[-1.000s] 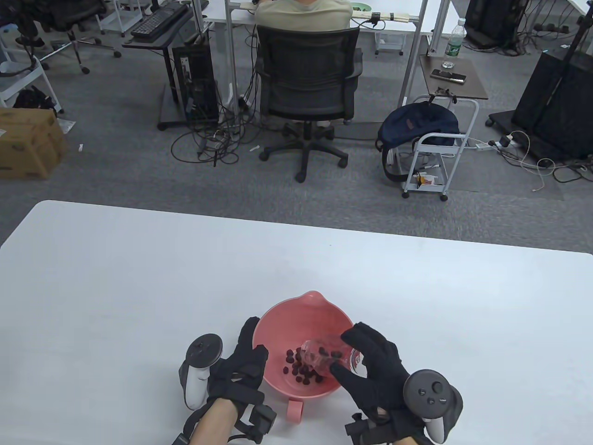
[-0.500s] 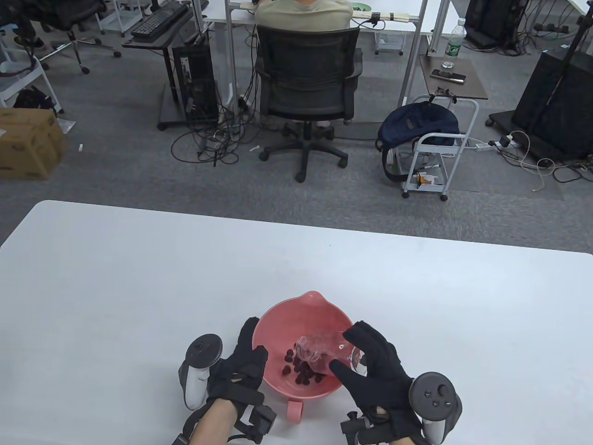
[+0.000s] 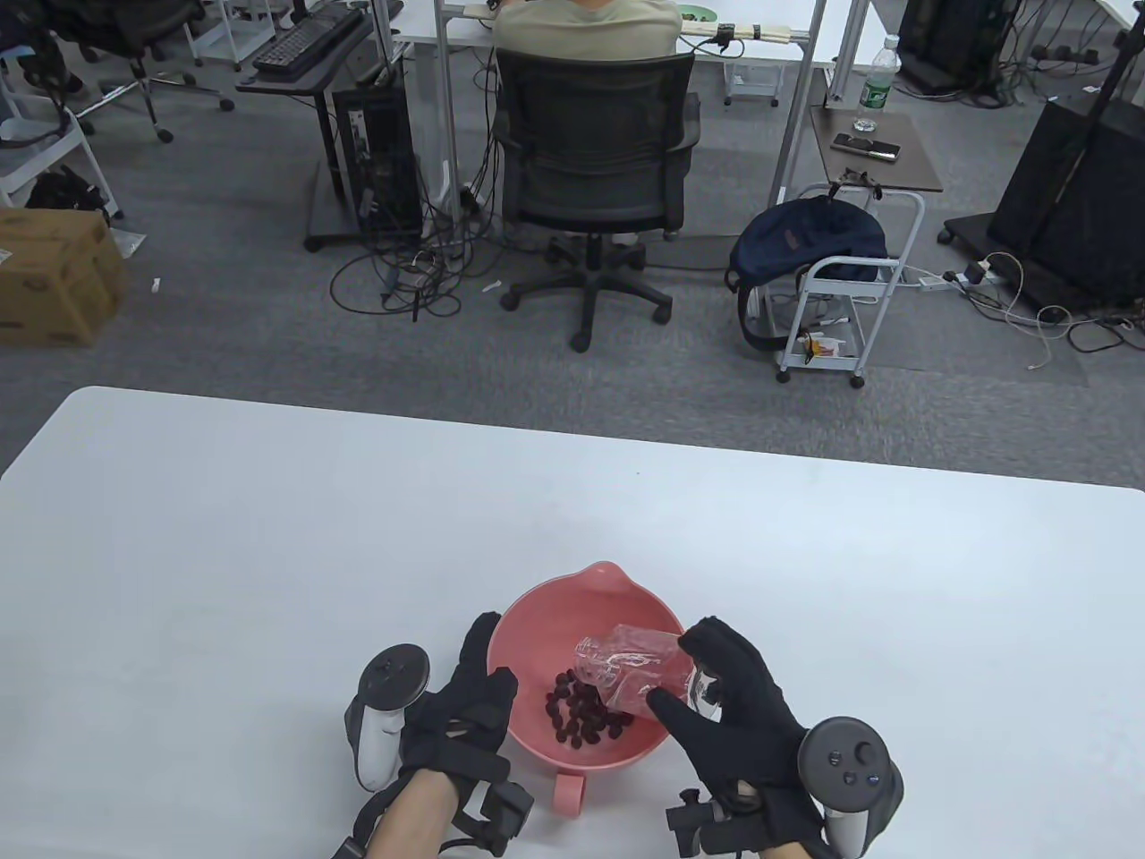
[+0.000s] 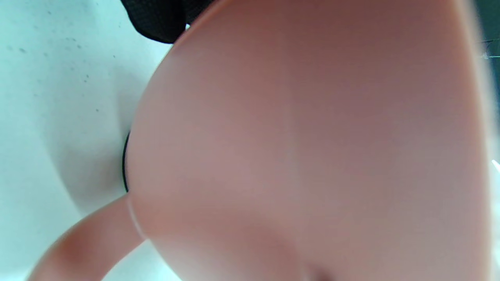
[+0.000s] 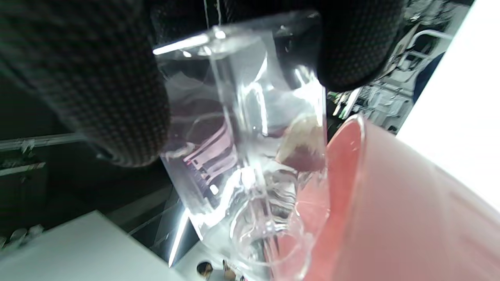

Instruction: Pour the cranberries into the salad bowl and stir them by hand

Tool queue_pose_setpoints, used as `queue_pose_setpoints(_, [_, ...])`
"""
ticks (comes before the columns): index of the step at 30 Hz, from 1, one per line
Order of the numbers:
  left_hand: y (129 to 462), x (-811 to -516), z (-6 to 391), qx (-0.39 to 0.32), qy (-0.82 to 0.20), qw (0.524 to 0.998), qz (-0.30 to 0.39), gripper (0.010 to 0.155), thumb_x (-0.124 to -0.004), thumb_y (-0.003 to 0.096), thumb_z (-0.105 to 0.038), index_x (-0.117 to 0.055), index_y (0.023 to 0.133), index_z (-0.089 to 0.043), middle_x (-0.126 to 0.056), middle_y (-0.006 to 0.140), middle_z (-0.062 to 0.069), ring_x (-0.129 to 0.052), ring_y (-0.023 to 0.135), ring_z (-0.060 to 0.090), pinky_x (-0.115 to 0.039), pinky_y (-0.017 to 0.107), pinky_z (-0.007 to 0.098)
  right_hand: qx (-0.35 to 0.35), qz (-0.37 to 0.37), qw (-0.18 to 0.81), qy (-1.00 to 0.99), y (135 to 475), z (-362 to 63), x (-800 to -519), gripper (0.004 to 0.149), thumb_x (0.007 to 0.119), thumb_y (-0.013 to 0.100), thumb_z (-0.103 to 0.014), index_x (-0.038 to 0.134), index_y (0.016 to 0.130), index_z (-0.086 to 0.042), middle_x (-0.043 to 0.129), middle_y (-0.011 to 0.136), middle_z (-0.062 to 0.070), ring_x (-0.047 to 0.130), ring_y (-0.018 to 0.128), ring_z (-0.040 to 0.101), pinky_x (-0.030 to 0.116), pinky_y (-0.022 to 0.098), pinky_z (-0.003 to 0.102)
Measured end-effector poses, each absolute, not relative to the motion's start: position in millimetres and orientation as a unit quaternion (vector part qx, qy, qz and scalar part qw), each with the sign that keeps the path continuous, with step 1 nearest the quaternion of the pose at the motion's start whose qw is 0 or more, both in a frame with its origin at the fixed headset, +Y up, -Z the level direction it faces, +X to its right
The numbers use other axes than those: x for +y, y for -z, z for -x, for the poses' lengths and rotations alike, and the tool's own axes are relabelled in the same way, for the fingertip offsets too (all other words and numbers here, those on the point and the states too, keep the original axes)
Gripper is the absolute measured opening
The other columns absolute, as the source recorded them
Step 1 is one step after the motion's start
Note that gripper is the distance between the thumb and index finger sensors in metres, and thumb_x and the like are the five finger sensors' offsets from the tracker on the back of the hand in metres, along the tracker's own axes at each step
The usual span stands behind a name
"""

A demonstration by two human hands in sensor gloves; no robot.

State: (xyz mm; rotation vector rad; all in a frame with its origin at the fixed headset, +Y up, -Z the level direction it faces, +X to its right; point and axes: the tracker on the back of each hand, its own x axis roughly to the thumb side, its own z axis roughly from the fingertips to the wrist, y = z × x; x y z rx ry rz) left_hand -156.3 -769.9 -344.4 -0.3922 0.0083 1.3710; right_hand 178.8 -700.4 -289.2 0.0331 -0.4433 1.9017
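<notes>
The pink salad bowl (image 3: pixel 617 601) stands near the table's front edge, with a heap of dark red cranberries (image 3: pixel 586 716) at its bottom. My right hand (image 3: pixel 680 671) grips a clear jar (image 3: pixel 626 667) that lies tilted over the bowl, mouth down-left above the heap. In the right wrist view the jar (image 5: pixel 242 156) sits between my gloved fingers (image 5: pixel 97 78), with one dark red piece (image 5: pixel 302 150) showing through it beside the bowl's rim (image 5: pixel 351 164). My left hand (image 3: pixel 490 658) holds the bowl's left wall; that wall (image 4: pixel 312 136) fills the left wrist view.
The white table (image 3: pixel 268 555) spreads wide to the left, right and far side of the bowl. A small pink handle (image 3: pixel 570 792) sticks out of the bowl toward me. Beyond the table are an office chair (image 3: pixel 595 179) and a wire cart (image 3: pixel 850 295).
The cranberries seen inside the jar a second ago now lie in the bowl. My right hand has shifted slightly right with the jar. The left hand has not moved.
</notes>
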Motion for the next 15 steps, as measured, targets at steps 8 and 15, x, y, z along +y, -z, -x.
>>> queue_pose_setpoints(8, [345,-770,156,0.003,-0.63,0.755,0.181,0.067,-0.059,0.062,-0.033,-0.016,0.114,-0.036,-0.03,0.125,0.013,-0.04,0.111,0.046,-0.056,0.079,0.055,-0.128,0.054,0.66,-0.738,300,-204,-718,0.104,0.112,0.031,-0.027,0.039,0.104,-0.026,0.049,0.103,0.005,0.063,0.095,0.034,0.084,0.063,0.051])
queue_pose_setpoints(15, [345,-770,157,0.004,-0.63,0.755,0.181,0.067,-0.058,0.0622,-0.033,-0.016,0.114,-0.036,-0.029,0.125,0.013,-0.04,0.111,0.046,-0.056,0.079,0.055,-0.119,0.061,0.686,-0.715,307,-218,-730,0.09,0.114,0.029,-0.037,0.061,0.1,-0.022,0.058,0.099,0.01,0.077,0.091,0.036,0.084,0.062,0.051])
